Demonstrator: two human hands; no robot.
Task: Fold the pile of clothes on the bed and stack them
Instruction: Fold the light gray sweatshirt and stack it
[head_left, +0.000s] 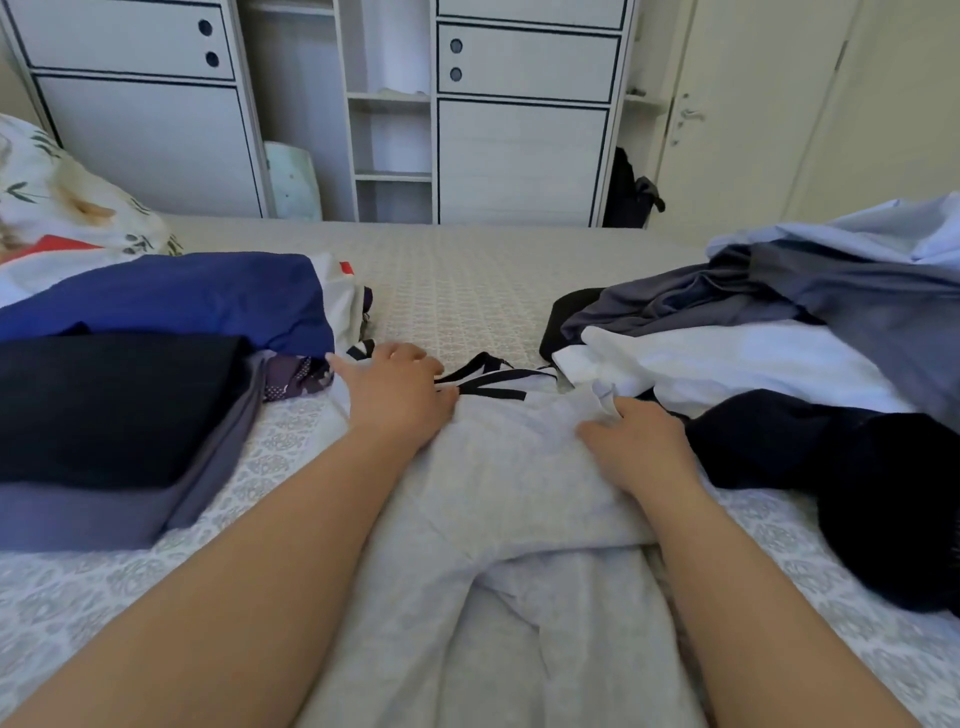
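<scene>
A pale lilac garment (509, 499) with black straps (488, 384) lies spread on the bed in front of me. My left hand (397, 392) lies on its upper left part near the straps, fingers curled over the cloth. My right hand (636, 441) grips a bunched fold at the garment's upper right. On the left stands a stack of folded clothes: a black piece (114, 405) on a grey one (104, 514), and a blue one (182, 296) behind. An unfolded heap lies at the right: white (727, 364), grey (779, 296), dark navy (857, 493).
The patterned bedspread (457, 291) shows between stack and heap. A floral pillow (62, 197) sits far left. Beyond the bed stand a white wardrobe (519, 156) with open shelves and a closed door (737, 114) at the right.
</scene>
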